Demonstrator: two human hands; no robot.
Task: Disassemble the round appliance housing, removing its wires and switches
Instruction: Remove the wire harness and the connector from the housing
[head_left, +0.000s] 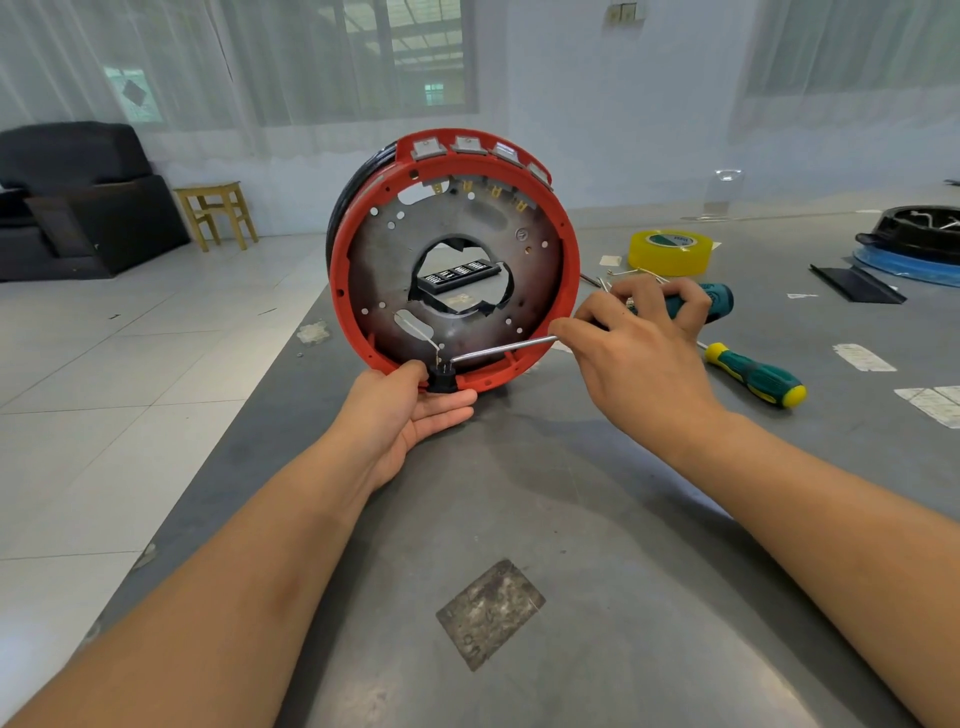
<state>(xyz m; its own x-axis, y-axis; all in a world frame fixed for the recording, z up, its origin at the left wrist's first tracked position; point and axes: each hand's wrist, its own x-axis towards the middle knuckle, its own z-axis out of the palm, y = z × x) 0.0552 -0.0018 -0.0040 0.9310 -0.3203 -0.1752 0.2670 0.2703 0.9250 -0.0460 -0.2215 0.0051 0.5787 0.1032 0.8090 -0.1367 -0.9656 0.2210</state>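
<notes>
The round red housing (569, 270) stands upright on its rim on the grey table (519, 519), its metal inner plate facing me. Several grey switches (428, 148) sit along its top edge. My left hand (410, 410) cups the rim's bottom; its thumb and fingers pinch a small black switch part (441, 378) there. My right hand (639, 343) grips a green-handled screwdriver (719, 301). Its metal shaft reaches left, and the tip sits at the rim beside the black part.
A second green and yellow screwdriver (756, 374) lies right of my hand. A yellow tape roll (670, 252), loose screws, a black strip (857, 283) and a black and blue housing part (914, 244) lie farther back right. The table's left edge drops to a tiled floor.
</notes>
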